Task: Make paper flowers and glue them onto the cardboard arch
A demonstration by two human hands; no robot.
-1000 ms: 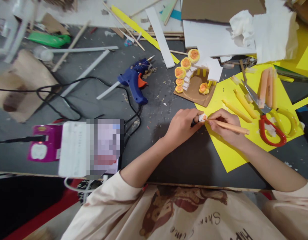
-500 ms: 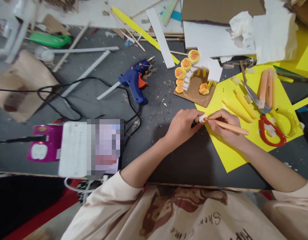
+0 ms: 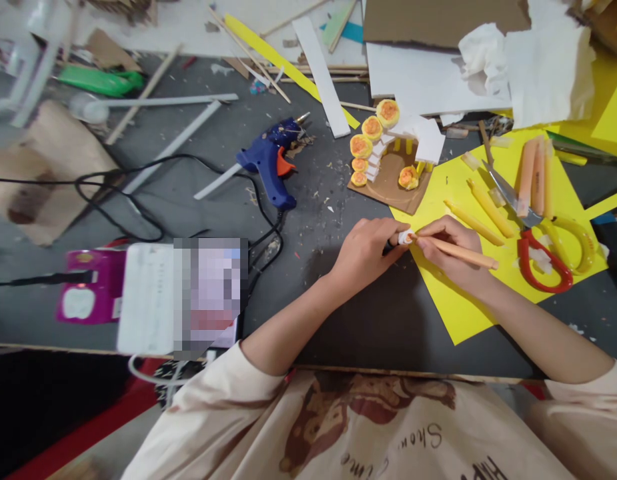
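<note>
Right of centre, left hand (image 3: pixel 364 247) pinches white bit (image 3: pixel 404 237), only part orange, right hand (image 3: pixel 454 248) grips pen (image 3: pixel 471 257), six discs (image 3: pixel 361 145) above look coloured

Muted light; soft shadow on the tabletop (image 3: pixel 368 327); corners blurred.

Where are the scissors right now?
In the head view, the scissors lie toward the right, on the yellow paper, to the right of the right hand and close by the orange pens.
</note>
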